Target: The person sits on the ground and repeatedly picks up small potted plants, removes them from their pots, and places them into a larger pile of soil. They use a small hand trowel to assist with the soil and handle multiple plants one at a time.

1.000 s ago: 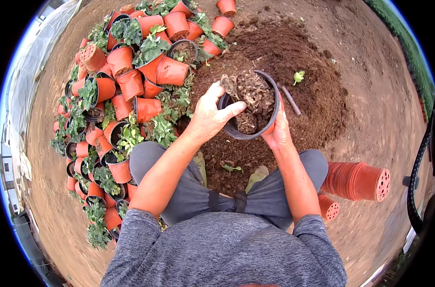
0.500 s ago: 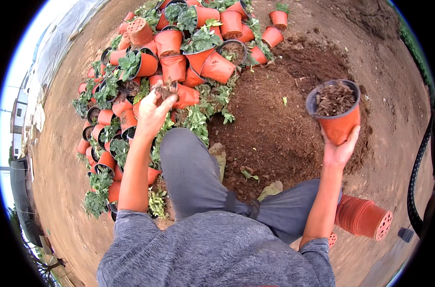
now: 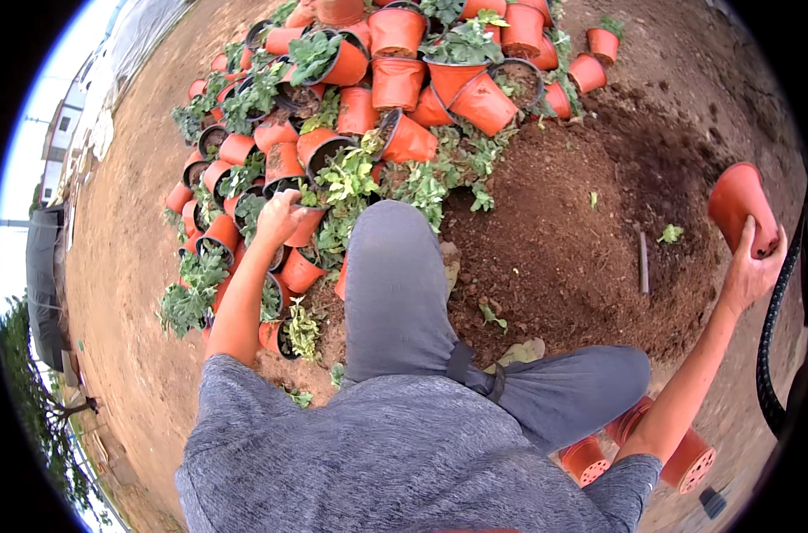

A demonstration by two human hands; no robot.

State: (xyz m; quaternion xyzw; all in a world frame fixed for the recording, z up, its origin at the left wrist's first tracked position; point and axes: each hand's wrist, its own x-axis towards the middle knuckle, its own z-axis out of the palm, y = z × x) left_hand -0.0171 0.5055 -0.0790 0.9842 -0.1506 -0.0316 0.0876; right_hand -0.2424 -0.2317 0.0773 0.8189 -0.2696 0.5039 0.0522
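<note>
My right hand (image 3: 752,268) grips a reddish-orange plant pot (image 3: 740,202) near its base, out at the far right. The pot is tipped over with its base toward me, so its inside is hidden. On the left, my left hand (image 3: 280,218) is closed at the rim of another orange plant pot (image 3: 305,228) in the heap. Fingertips are bent over that rim and partly out of sight. Around it lie several orange pots (image 3: 398,87) with leafy green plants (image 3: 349,178), many of them on their sides.
A mound of brown soil (image 3: 555,240) spreads right of my raised knee, with a short stick (image 3: 644,263) on it. Stacked empty pots (image 3: 688,462) lie by my right elbow. A dark hose (image 3: 771,338) curves along the right edge.
My right hand has moved right and tipped the soil-filled pot over. My left hand no longer holds the brown clump and has come down to a pot in the heap. The view has shifted.
</note>
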